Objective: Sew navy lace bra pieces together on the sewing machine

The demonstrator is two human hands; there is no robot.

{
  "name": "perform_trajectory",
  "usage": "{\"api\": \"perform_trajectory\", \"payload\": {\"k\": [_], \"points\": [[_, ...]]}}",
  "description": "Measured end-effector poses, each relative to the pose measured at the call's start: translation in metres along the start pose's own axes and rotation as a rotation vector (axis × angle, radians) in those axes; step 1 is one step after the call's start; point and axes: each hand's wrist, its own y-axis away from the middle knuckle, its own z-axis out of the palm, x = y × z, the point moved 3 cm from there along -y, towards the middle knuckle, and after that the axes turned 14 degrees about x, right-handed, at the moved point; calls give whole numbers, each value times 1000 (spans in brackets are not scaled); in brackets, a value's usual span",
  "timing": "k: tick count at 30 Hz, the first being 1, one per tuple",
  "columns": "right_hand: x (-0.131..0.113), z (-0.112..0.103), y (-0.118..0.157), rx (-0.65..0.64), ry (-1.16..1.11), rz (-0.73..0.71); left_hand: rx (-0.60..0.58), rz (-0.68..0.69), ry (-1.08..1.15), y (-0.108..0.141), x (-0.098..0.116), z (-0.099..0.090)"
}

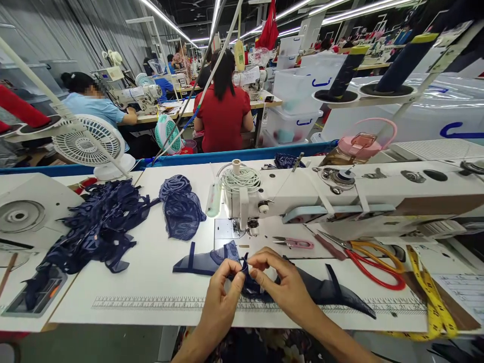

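A navy, partly sheer garment piece (321, 288) lies spread along the front of the white sewing table, its two pointed ends reaching left and right. At its middle my left hand (228, 288) pinches a folded bit of the fabric between thumb and forefinger. Close beside it on the right, my right hand (282, 282) has thumb and fingers closed on the same raised fold. The two hands are nearly touching. Just behind them stand the needle and presser foot of a white sewing machine (272, 194). Navy lace cups (183, 214) lie left of the machine.
Navy fabric pieces (98, 222) are heaped at the left. Pink snips (298, 243), large scissors (378, 262) and a yellow tape measure (431, 297) lie right. A ruler strip (151, 303) runs along the front. A small fan (88, 141) and two seated people are beyond.
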Motion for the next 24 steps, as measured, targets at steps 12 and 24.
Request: {"api": "perform_trajectory", "payload": {"k": [12, 24], "points": [[8, 9, -2, -196, -225, 266, 26, 31, -46, 1, -3, 2], [17, 10, -4, -61, -354, 319, 46, 30, -87, 2, -3, 5]]}}
